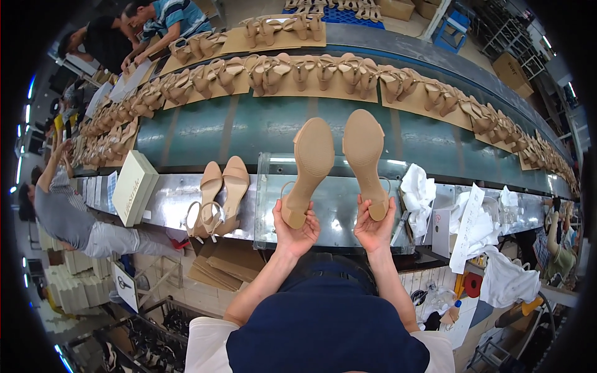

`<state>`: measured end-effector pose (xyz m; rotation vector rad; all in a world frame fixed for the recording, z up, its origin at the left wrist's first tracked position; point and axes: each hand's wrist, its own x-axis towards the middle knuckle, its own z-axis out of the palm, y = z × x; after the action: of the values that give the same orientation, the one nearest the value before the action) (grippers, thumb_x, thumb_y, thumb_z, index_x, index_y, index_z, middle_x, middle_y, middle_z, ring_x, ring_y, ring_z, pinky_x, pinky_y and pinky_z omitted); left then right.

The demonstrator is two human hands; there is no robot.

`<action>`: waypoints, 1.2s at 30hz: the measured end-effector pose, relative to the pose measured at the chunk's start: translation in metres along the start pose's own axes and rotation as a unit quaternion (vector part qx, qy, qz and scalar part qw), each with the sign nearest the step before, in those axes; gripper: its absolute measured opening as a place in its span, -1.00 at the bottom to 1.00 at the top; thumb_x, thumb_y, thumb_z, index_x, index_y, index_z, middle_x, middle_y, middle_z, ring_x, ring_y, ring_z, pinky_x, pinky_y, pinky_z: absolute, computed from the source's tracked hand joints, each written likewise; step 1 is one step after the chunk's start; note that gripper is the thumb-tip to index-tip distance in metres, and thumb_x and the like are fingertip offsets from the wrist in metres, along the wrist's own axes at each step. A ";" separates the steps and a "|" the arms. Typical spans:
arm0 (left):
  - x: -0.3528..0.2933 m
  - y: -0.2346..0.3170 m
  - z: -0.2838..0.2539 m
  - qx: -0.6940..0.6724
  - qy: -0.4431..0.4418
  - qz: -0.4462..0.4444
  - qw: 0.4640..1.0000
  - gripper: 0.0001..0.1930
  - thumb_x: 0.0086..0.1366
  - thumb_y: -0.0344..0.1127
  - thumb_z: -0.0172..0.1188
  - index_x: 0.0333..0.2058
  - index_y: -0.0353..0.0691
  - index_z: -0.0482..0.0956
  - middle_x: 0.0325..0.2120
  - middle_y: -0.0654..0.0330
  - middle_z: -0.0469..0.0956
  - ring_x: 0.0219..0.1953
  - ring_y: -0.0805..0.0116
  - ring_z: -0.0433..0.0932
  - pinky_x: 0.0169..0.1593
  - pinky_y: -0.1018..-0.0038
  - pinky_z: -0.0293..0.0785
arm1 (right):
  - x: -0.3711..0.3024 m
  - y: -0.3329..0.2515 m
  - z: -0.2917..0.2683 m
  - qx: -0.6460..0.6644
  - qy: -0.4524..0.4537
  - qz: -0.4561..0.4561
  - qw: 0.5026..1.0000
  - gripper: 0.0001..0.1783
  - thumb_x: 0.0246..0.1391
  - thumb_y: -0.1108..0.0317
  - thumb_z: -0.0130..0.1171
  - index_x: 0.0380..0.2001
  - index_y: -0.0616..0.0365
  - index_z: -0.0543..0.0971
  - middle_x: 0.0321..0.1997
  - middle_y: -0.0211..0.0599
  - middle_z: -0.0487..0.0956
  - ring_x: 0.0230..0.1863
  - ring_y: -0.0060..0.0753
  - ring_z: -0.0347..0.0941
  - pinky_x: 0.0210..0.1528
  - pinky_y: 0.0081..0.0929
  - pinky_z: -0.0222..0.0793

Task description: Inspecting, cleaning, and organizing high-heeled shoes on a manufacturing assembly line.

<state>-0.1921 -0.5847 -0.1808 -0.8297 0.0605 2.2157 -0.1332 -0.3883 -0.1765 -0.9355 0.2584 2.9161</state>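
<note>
Two tan heeled sandals are held up side by side, soles facing me and toes pointing away. My left hand grips the left sandal around its heel. By its heel too, the right sandal sits in my right hand. Both hands are over a clear-covered section of the metal bench. To the left of my hands, another pair of tan sandals stands on the bench, ankle straps toward me.
Beyond the bench runs a green conveyor belt, with many sandals on cardboard sheets. A pale shoebox stands at left. White tissue paper lies at right. Co-workers stand far left and across the belt.
</note>
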 end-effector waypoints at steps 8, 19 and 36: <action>-0.007 0.002 0.003 -0.020 -0.024 0.014 0.999 -0.25 -0.03 0.34 0.11 -0.18 -0.33 0.42 -0.53 0.24 0.35 -0.51 0.49 0.29 -0.41 0.62 0.32 | -0.004 0.004 -0.003 -0.027 0.000 0.014 1.000 -0.16 -0.07 -0.24 0.12 0.01 0.34 0.31 -0.17 -0.26 0.51 -0.34 -0.49 0.54 -0.35 -0.66 0.55; -0.016 0.015 -0.008 0.003 -0.095 0.027 0.995 -0.25 -0.01 0.34 0.10 -0.18 -0.33 0.40 -0.56 0.29 0.29 -0.56 0.52 0.21 -0.46 0.63 0.23 | -0.010 0.000 -0.013 -0.082 -0.031 -0.026 0.996 -0.23 0.00 -0.20 0.07 0.03 0.27 0.32 -0.08 -0.15 0.47 -0.31 -0.42 0.55 -0.35 -0.63 0.57; -0.018 0.008 -0.001 -0.033 -0.090 0.017 0.995 -0.23 -0.05 0.32 0.17 -0.18 -0.37 0.41 -0.64 0.34 0.16 -0.61 0.55 0.13 -0.51 0.66 0.13 | -0.007 0.008 -0.014 -0.051 -0.040 0.016 0.998 -0.23 -0.01 -0.23 0.05 0.04 0.23 0.31 -0.06 -0.17 0.46 -0.30 -0.40 0.56 -0.34 -0.55 0.59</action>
<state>-0.1882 -0.6023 -0.1733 -0.6662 -0.0865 2.3259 -0.1201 -0.3986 -0.1821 -0.8320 0.1227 3.0126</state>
